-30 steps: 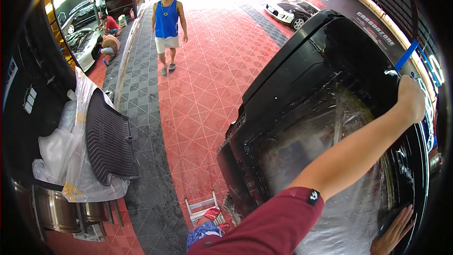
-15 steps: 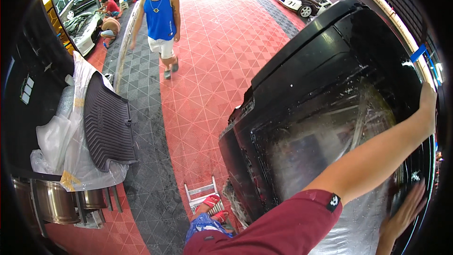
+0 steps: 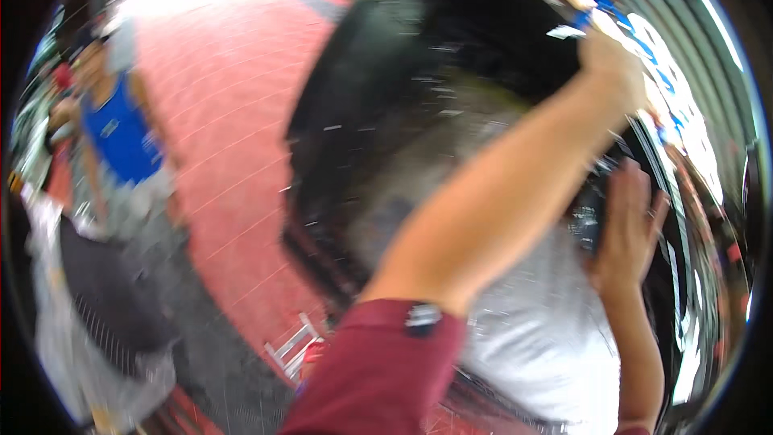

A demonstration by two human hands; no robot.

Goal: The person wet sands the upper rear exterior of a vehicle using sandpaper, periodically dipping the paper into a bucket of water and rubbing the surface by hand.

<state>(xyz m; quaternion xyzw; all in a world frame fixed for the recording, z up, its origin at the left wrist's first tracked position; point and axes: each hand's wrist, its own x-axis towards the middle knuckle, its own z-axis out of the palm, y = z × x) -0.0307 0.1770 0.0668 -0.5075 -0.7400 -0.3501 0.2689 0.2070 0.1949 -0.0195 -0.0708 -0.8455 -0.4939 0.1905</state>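
Observation:
A large black car body leans across the middle and right, with clear plastic sheeting over its lower opening. My left arm stretches over it, and my left hand is at the upper right edge, by a piece of blue tape. Motion smears that hand, so whether its fingers grip the edge or the tape does not show. Lower down, my right hand lies against the black panel near the right edge, its fingers stretched out.
A person in a blue sleeveless top stands at the left. In front of them is a dark ribbed mat on plastic wrapping. A small metal step ladder stands below on the red tiled floor.
My view has swung to the right and blurred. My left hand has moved up along the edge to the blue tape. The person in blue has come nearer.

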